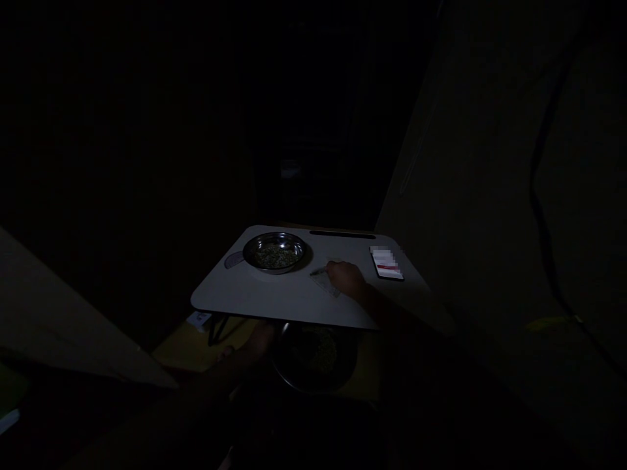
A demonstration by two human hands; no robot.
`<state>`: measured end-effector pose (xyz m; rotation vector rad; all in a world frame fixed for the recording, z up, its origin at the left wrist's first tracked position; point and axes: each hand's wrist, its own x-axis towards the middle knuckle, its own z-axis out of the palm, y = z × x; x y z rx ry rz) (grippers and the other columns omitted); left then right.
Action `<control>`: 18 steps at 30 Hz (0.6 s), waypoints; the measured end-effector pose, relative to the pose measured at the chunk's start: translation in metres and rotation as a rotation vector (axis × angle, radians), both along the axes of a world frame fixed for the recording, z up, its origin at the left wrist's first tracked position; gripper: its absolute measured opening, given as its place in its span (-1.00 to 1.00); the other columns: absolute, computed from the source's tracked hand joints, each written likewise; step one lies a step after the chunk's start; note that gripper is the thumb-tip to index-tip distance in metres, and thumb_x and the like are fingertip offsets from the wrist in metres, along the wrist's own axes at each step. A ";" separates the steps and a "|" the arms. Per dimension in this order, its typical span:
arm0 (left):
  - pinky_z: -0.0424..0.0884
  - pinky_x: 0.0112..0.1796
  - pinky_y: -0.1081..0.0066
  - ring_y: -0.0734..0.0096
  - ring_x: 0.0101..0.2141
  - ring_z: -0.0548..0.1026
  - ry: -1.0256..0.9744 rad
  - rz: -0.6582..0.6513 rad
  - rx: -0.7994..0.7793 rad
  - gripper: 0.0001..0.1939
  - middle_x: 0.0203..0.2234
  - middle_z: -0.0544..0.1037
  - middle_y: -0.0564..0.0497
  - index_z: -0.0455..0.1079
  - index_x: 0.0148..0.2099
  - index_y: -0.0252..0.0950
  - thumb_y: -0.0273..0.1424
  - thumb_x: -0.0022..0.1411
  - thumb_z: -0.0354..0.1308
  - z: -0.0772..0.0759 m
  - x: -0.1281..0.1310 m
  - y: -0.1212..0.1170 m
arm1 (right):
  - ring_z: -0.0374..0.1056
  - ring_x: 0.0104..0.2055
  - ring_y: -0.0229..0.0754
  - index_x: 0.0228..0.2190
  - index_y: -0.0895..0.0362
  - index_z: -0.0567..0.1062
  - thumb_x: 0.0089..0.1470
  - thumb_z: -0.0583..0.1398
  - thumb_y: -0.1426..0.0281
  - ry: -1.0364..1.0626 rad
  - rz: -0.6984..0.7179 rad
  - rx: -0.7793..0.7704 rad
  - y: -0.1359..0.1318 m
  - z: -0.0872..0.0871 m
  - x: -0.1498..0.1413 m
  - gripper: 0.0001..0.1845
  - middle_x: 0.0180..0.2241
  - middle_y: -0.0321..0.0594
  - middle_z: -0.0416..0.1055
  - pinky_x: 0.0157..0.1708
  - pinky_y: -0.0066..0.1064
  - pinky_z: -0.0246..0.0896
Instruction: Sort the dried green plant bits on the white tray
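Observation:
The room is very dark. A small white lap table [274,297] carries a steel bowl [275,252] of greenish grains. My right hand [347,278] rests on the tabletop right of the bowl, fingers curled onto a small clear plastic-looking piece [323,282]. Below the table's near edge, my left hand [259,341] is at the rim of a second steel bowl [316,356] that also holds greenish grains. Its fingers are lost in shadow.
A phone [386,263] with a lit screen lies on the table's right side, and a slot [341,233] runs along its far edge. A yellow surface [186,346] lies under the table. A pale wall [490,196] rises on the right.

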<state>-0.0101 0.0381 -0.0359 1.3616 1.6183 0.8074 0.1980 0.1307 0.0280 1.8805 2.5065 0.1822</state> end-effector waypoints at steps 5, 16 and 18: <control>0.33 -0.36 0.44 0.30 -0.35 0.42 -0.028 0.028 0.000 -0.78 -0.40 0.51 -0.07 0.40 -0.35 -0.40 -0.52 -0.06 -0.04 -0.010 -0.001 0.003 | 0.29 -0.25 -0.17 -0.22 0.18 0.33 0.07 -0.18 0.37 -0.037 0.004 -0.013 -0.001 0.000 -0.005 -0.62 -0.28 -0.03 0.37 -0.33 -0.42 0.14; 0.31 -0.31 0.45 0.33 -0.32 0.41 -0.066 -0.032 0.042 -0.77 -0.36 0.51 -0.07 0.40 -0.38 -0.38 -0.55 -0.09 -0.05 -0.016 -0.005 0.005 | 0.30 -0.25 -0.15 -0.26 0.18 0.36 0.06 -0.17 0.35 -0.048 -0.047 -0.029 0.002 -0.004 0.010 -0.61 -0.29 -0.03 0.38 -0.31 -0.36 0.13; 0.30 -0.29 0.45 0.31 -0.28 0.40 -0.048 -0.012 0.058 -0.76 -0.33 0.49 -0.07 0.39 -0.35 -0.38 -0.56 -0.09 -0.05 -0.015 -0.005 0.005 | 0.30 -0.25 -0.16 -0.25 0.19 0.36 0.07 -0.17 0.34 -0.043 -0.054 -0.026 0.002 -0.003 0.012 -0.61 -0.29 -0.02 0.38 -0.30 -0.37 0.13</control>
